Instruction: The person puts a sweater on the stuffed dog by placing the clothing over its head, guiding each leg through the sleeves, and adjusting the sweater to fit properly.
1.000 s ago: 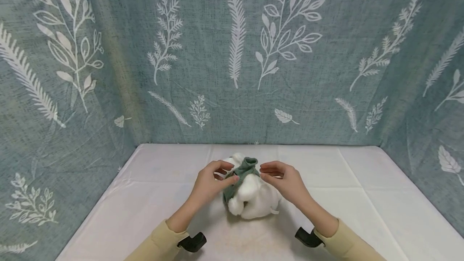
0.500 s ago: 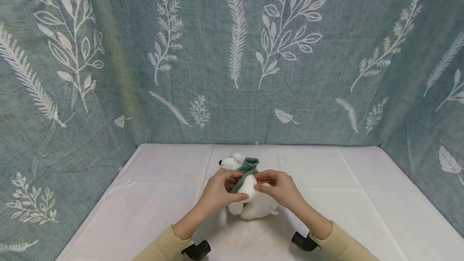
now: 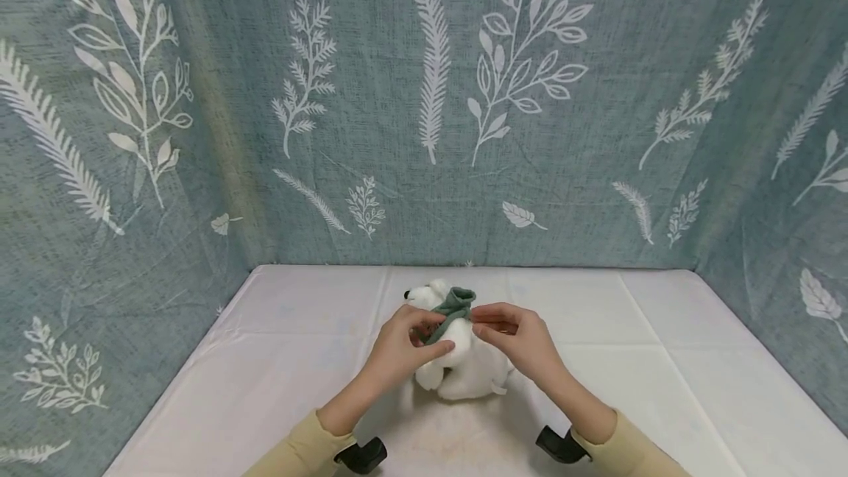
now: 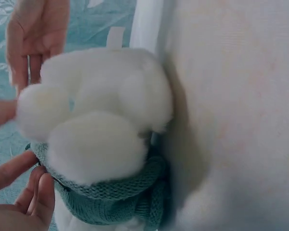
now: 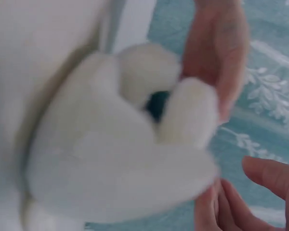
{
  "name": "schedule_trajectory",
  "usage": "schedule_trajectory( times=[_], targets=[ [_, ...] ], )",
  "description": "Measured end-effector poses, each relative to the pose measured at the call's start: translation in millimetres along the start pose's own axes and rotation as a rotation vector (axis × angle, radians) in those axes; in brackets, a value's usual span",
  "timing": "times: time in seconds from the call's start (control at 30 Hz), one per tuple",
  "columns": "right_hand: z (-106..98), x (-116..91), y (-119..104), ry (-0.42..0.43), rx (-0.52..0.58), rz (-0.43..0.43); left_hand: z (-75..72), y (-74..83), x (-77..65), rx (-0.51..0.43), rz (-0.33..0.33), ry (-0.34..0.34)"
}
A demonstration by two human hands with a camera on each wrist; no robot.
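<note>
A white plush toy (image 3: 477,370) with a black nose lies on the table, its head (image 3: 424,294) to the left. Round its front is a green knitted garment (image 3: 455,304) with a tube-like upper end. My left hand (image 3: 397,344) holds the toy, fingers at the garment's edge and thumb against a stubby white limb (image 3: 457,337). In the left wrist view, those fingers (image 4: 19,173) touch the green knit (image 4: 106,192). My right hand (image 3: 520,337) reaches in from the other side, fingers bent beside the garment; its thumb (image 5: 262,173) stands apart from the fingers in the right wrist view.
A white cloth covers the table (image 3: 291,374). Teal leaf-patterned curtains (image 3: 371,94) close off the back and both sides. A black wrist mount (image 3: 361,455) sits at the left cuff and another (image 3: 559,444) at the right. A white tag (image 4: 115,37) sticks out of the toy.
Both hands have come in onto the toy. The left moved right, over the garment's edge, uncovering the toy's nose. The right hand moved in and down, then slightly up again.
</note>
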State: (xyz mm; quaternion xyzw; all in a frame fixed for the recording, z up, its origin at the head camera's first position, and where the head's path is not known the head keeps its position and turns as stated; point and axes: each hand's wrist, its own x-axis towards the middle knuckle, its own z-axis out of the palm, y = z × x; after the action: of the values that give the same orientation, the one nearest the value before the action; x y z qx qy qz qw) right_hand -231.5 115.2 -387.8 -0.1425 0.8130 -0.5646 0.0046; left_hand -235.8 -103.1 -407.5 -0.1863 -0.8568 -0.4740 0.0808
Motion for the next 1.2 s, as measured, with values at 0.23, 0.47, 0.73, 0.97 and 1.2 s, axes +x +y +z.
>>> schedule_trajectory(
  times=[0.23, 0.47, 0.73, 0.97, 1.2],
  targets=[
    [-10, -5, -10, -0.220, 0.175, 0.116, 0.3, 2.5, 5.6, -0.024, -0.026, 0.029],
    [-4, -1, -3, -0.232, 0.200, 0.182, 5.3, 1.0, 11.7, -0.009, -0.024, 0.023],
    [-2, -1, -1, -0.201, 0.216, 0.177, 2.6, 0.4, 8.3, -0.032, 0.005, -0.019],
    [-1, 0, 1, -0.188, 0.218, 0.163, -4.8, 0.6, -4.0, -0.094, 0.114, -0.252],
    [9, 8, 9, -0.134, 0.072, 0.165, -3.0, -2.2, -9.6, -0.119, 0.142, -0.292]
  ],
)
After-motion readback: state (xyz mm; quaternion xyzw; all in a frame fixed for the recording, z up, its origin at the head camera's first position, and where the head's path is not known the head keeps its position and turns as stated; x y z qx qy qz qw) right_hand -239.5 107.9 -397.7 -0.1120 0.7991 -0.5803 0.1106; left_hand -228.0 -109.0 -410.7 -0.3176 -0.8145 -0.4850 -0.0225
